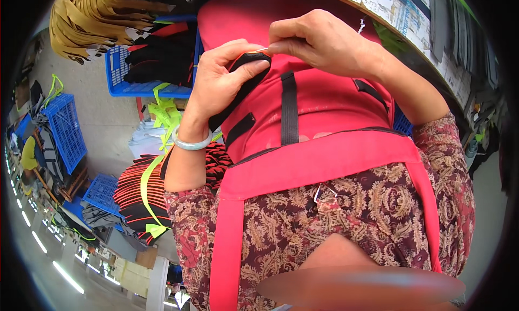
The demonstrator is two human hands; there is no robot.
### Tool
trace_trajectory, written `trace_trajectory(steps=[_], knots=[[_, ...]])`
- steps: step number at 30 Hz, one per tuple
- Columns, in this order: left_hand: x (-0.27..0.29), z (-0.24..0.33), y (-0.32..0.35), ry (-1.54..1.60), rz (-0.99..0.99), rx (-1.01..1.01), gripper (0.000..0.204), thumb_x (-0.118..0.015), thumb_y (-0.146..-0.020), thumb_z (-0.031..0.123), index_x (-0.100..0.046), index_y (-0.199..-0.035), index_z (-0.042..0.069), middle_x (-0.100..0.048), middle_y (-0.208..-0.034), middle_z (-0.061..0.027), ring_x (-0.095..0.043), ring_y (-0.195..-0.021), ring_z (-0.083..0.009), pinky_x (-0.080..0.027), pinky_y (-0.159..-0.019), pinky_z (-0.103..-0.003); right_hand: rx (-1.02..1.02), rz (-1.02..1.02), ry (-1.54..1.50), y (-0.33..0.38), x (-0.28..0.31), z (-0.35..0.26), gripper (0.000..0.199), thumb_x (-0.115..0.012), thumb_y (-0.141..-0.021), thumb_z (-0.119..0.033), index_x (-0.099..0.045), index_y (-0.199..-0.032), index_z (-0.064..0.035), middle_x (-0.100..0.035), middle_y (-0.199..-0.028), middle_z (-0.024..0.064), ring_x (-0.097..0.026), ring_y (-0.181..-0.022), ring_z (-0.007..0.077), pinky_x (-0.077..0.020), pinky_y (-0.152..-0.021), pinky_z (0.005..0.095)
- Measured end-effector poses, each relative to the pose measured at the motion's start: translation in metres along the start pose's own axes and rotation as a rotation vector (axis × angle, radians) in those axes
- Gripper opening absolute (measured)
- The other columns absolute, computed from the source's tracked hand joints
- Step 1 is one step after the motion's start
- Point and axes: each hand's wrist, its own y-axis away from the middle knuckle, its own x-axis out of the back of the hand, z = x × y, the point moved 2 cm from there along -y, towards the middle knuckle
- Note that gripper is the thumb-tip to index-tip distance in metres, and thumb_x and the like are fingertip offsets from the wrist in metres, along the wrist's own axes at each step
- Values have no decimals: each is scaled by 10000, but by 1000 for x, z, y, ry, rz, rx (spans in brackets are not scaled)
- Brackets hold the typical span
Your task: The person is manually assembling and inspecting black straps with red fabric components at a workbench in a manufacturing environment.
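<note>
My left hand [219, 84] is closed on a black fabric piece [244, 92] with an orange edge. The thumb presses on its upper end, and the rest hangs down beside the wrist. Against that same end, my right hand [324, 41] comes in with thumb and forefinger pinched together. A thin pale sliver [261, 50] shows between the two hands; whether it is a needle, a thread or a tool tip, I cannot tell. Both hands are raised in front of a red apron [340, 103] with black straps.
Left of me lies a tied stack of black pieces with orange edges [138, 186]. Beyond it stands a blue crate [151, 89] holding dark fabric. Tan strips [100, 19] hang at the upper left. A worktable [397, 19] edges the upper right. More blue baskets [66, 130] stand far left.
</note>
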Motion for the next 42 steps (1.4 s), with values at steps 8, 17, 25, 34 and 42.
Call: trace_trajectory(steps=[8, 17, 25, 34, 42], knots=[[-2, -3, -2, 4, -23, 5, 187, -717, -818, 50, -682, -988, -18, -604, -807, -10, -566, -771, -81, -440, -697, -211, -5, 13, 13, 4, -1, 4, 205, -575, -900, -208, -584, -868, -6, -576, -714, 212, -557, -708, 406, -440, -650, 447], [-6, -8, -1, 114, 27, -9, 119, -703, -841, 50, -682, -943, -8, -640, -813, 20, -561, -760, -45, -451, -688, -195, -238, 15, -874, 3, -34, 22, 242, -580, -954, -228, -601, -829, -23, -409, -546, -14, -369, -506, 28, -268, -455, 237], [2, -14, 9, 293, 52, 116, 130, -694, -846, 38, -675, -964, -12, -650, -832, 9, -588, -777, -56, -481, -719, -201, -25, 126, -293, -7, -18, 19, 263, -567, -962, -241, -600, -858, -2, -409, -583, -46, -374, -542, 41, -316, -480, 236], [7, -12, 8, 201, 48, 28, 126, -692, -844, 25, -679, -961, -18, -654, -852, -9, -592, -792, -75, -477, -739, -208, 64, 60, -229, 0, -24, 13, 215, -574, -950, -181, -584, -887, 24, -420, -579, -25, -361, -552, 79, -326, -490, 261], [4, 3, 6, 382, 116, -34, 138, -706, -846, 66, -674, -948, -22, -656, -837, -27, -624, -755, -108, -498, -696, -222, -211, 13, -1182, -2, -44, 3, 256, -570, -965, -253, -627, -832, -43, -428, -538, -66, -314, -444, 7, -208, -418, 187]])
